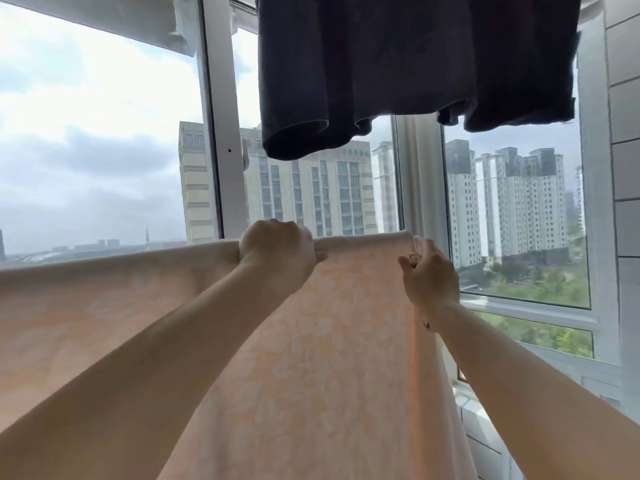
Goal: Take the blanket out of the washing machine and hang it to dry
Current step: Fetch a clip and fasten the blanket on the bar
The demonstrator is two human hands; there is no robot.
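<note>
A pale peach blanket (pixel 349 341) with a faint floral pattern is draped over a horizontal line in front of the window, its fold running from the left edge to about the middle right. My left hand (pixel 277 258) grips the top fold with curled fingers. At the blanket's right corner my right hand (pixel 429 275), with a ring on one finger, pinches the edge. Whatever the blanket hangs over is hidden under the cloth. The washing machine is out of view.
A dark navy cloth (pixel 398 64) hangs overhead at top centre. White window frames (pixel 214 133) stand behind the blanket, with tall buildings outside. A tiled wall (pixel 623 168) is at the right, and a white sill (pixel 485 420) runs below it.
</note>
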